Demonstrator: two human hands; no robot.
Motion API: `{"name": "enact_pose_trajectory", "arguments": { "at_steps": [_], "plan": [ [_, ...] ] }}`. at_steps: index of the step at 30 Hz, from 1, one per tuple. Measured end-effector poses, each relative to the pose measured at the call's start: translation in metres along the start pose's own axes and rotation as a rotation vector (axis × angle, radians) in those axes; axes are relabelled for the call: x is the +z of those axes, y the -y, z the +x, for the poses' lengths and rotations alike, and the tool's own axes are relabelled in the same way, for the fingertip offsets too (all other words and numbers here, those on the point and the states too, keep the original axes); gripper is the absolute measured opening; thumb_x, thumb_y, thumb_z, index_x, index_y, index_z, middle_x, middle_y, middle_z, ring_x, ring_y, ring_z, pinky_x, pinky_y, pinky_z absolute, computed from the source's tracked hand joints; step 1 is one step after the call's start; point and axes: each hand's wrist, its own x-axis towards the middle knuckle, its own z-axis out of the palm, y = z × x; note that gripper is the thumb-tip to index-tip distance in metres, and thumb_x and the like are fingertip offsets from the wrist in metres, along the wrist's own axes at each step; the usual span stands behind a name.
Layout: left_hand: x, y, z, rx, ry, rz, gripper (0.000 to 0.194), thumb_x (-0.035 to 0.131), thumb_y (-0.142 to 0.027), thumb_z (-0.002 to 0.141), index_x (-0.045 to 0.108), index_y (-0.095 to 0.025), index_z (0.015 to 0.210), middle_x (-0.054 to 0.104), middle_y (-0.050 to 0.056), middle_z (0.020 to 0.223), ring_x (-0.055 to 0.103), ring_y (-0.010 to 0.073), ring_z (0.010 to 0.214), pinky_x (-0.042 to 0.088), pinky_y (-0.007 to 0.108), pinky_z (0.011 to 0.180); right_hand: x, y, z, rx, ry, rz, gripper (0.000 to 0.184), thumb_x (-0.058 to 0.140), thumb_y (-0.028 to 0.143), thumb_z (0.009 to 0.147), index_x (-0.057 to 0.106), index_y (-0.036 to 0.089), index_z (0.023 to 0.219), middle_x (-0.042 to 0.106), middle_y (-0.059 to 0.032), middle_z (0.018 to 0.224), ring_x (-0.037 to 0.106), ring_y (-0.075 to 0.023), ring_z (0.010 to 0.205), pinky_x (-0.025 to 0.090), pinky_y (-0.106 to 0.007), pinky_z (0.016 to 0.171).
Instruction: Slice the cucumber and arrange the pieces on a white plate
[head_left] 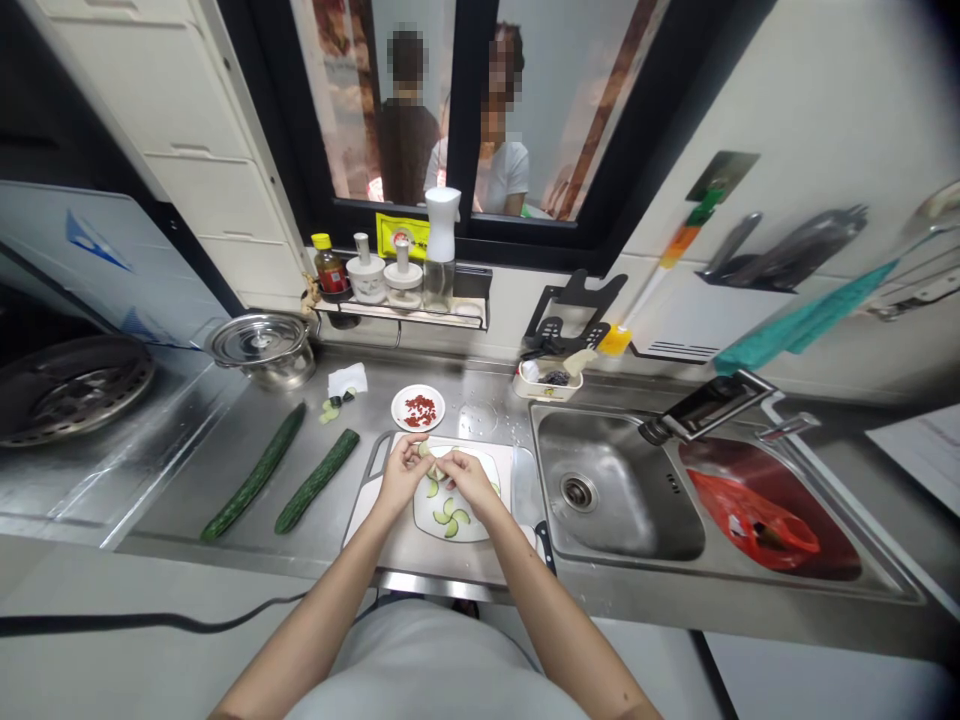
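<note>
Both of my hands meet over the far part of a white square plate (480, 535), which rests on a cutting board (405, 560). My left hand (405, 468) is closed with a pale green cucumber slice (424, 449) at its fingertips. My right hand (466, 474) is pinched close beside it, its fingertips on cucumber pieces that the fingers partly hide. On the plate, several cucumber slices (451, 518) lie in a pinwheel shape, with more near my hands. A small white dish (418, 408) of chopped red bits stands just beyond the board.
Two whole cucumbers (318, 481) lie to the left. A knife with a black handle (545, 548) is at the board's right edge, beside the sink (622, 490). A lidded steel pot (262, 350) stands back left. A red plastic bag (757, 525) lies in the second basin.
</note>
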Motion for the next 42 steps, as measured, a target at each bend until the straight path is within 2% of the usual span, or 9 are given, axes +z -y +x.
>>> {"name": "enact_pose_trajectory", "arguments": {
  "at_steps": [4, 8, 12, 17, 25, 30, 34, 42],
  "plan": [
    [-0.003, 0.002, 0.0, -0.015, 0.045, -0.055, 0.038, 0.069, -0.026, 0.068, 0.053, -0.019, 0.102, 0.06, -0.004, 0.073, 0.057, 0.0094, 0.064, 0.043, 0.021, 0.063, -0.001, 0.002, -0.001, -0.003, 0.011, 0.019, 0.023, 0.06, 0.04, 0.072, 0.056, 0.018, 0.068, 0.06, 0.0012, 0.063, 0.051, -0.0089, 0.055, 0.042, -0.02, 0.053],
    [-0.004, 0.0, -0.001, -0.011, 0.061, -0.045, 0.037, 0.068, -0.027, 0.069, 0.052, -0.019, 0.101, 0.059, -0.005, 0.069, 0.056, 0.0089, 0.061, 0.042, 0.021, 0.062, 0.0, 0.003, -0.003, -0.028, 0.05, 0.085, 0.025, 0.062, 0.041, 0.072, 0.057, 0.018, 0.079, 0.063, 0.0018, 0.062, 0.054, -0.009, 0.053, 0.045, -0.022, 0.054],
    [-0.005, -0.002, -0.002, 0.027, 0.059, 0.04, 0.034, 0.067, -0.025, 0.07, 0.053, -0.018, 0.101, 0.057, -0.005, 0.068, 0.055, 0.0093, 0.062, 0.041, 0.021, 0.063, 0.002, 0.001, -0.002, -0.016, 0.06, 0.093, 0.024, 0.062, 0.041, 0.073, 0.057, 0.018, 0.078, 0.063, 0.0023, 0.059, 0.054, -0.0086, 0.049, 0.045, -0.021, 0.051],
    [-0.005, -0.005, -0.003, 0.086, 0.035, 0.186, 0.03, 0.065, -0.022, 0.07, 0.056, -0.019, 0.098, 0.056, -0.005, 0.069, 0.054, 0.0096, 0.064, 0.042, 0.021, 0.065, 0.002, -0.002, 0.0, 0.043, 0.051, 0.051, 0.021, 0.057, 0.037, 0.074, 0.057, 0.017, 0.076, 0.063, 0.0013, 0.056, 0.054, -0.0083, 0.044, 0.039, -0.017, 0.042],
    [-0.004, -0.007, -0.01, 0.136, 0.057, 0.264, 0.028, 0.06, -0.02, 0.074, 0.055, -0.02, 0.102, 0.058, -0.004, 0.071, 0.056, 0.0107, 0.066, 0.044, 0.023, 0.068, 0.002, -0.002, 0.0, 0.093, 0.05, 0.006, 0.016, 0.055, 0.032, 0.074, 0.057, 0.016, 0.072, 0.062, 0.0007, 0.053, 0.054, -0.0081, 0.042, 0.037, -0.016, 0.04],
    [-0.003, -0.001, -0.013, 0.118, 0.026, 0.342, 0.029, 0.059, -0.02, 0.074, 0.058, -0.021, 0.103, 0.062, -0.002, 0.078, 0.059, 0.0126, 0.072, 0.045, 0.025, 0.073, 0.001, 0.0, -0.002, 0.133, 0.07, -0.006, 0.016, 0.055, 0.032, 0.076, 0.058, 0.016, 0.073, 0.062, 0.0011, 0.053, 0.055, -0.0081, 0.043, 0.037, -0.015, 0.04],
    [-0.004, 0.004, -0.013, 0.09, 0.023, 0.316, 0.028, 0.061, -0.021, 0.072, 0.058, -0.021, 0.1, 0.061, -0.002, 0.078, 0.058, 0.0129, 0.073, 0.044, 0.025, 0.072, -0.002, 0.001, 0.0, 0.141, 0.101, -0.034, 0.015, 0.055, 0.031, 0.076, 0.058, 0.016, 0.074, 0.063, 0.0007, 0.054, 0.055, -0.0083, 0.044, 0.036, -0.015, 0.04],
    [-0.008, 0.014, -0.009, 0.006, -0.044, 0.204, 0.02, 0.063, -0.027, 0.068, 0.055, -0.019, 0.084, 0.053, -0.005, 0.066, 0.052, 0.0102, 0.062, 0.039, 0.021, 0.061, -0.007, -0.004, 0.013, 0.059, 0.069, -0.3, 0.017, 0.06, 0.031, 0.077, 0.058, 0.017, 0.067, 0.059, 0.0029, 0.05, 0.051, -0.0071, 0.042, 0.036, -0.017, 0.044]
  ]
}}
